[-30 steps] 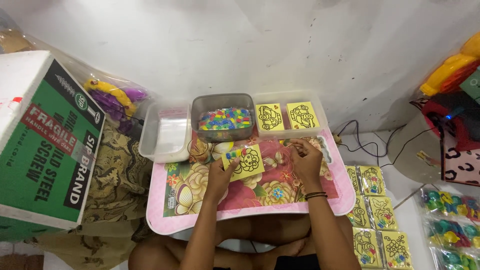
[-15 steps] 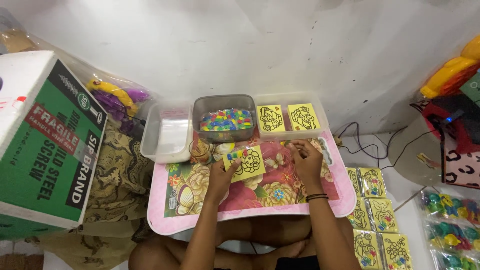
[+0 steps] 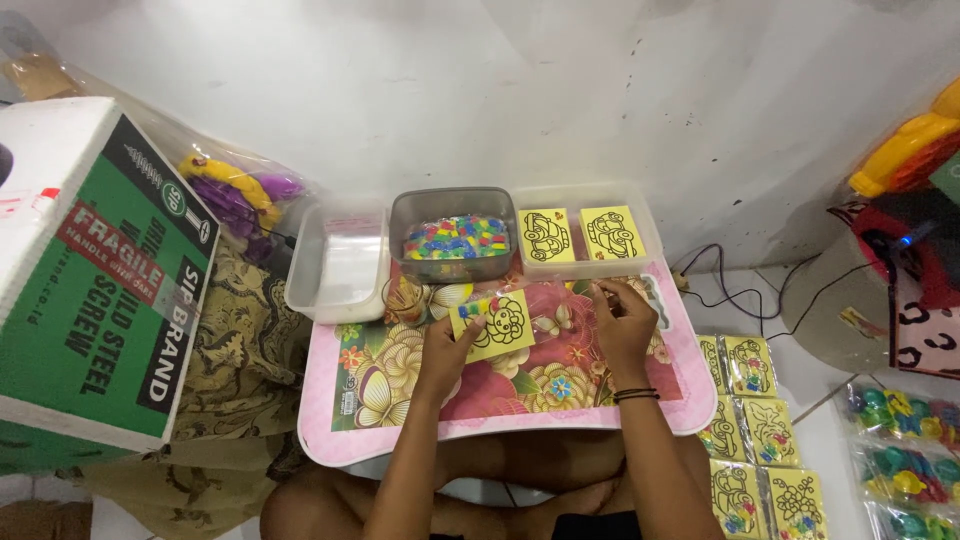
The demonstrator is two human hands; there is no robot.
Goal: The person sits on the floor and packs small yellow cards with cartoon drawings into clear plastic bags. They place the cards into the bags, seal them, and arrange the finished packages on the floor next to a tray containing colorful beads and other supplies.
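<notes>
Glossy floral-printed pink desk (image 3: 400,440) sits before a white wall. I see my left hand (image 3: 440,345) pinching a flat yellow picture card (image 3: 493,325) above its middle, while my right hand (image 3: 622,322), fingers curled, touches the desk beside it.

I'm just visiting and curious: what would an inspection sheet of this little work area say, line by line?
Surface: pink floral lap table over crossed legs.
Job's things: yellow picture card with a cartoon outline, pinched in left hand; right hand rests on the table at a clear plastic packet.
Clutter: grey tub of multicoloured pieces; clear tray with two yellow cards; empty clear tub.
Grippers: none, bare hands only.
Cables: black wires on the floor to the right.
Surroundings: green and white cardboard box; packed yellow cards; white wall.
</notes>
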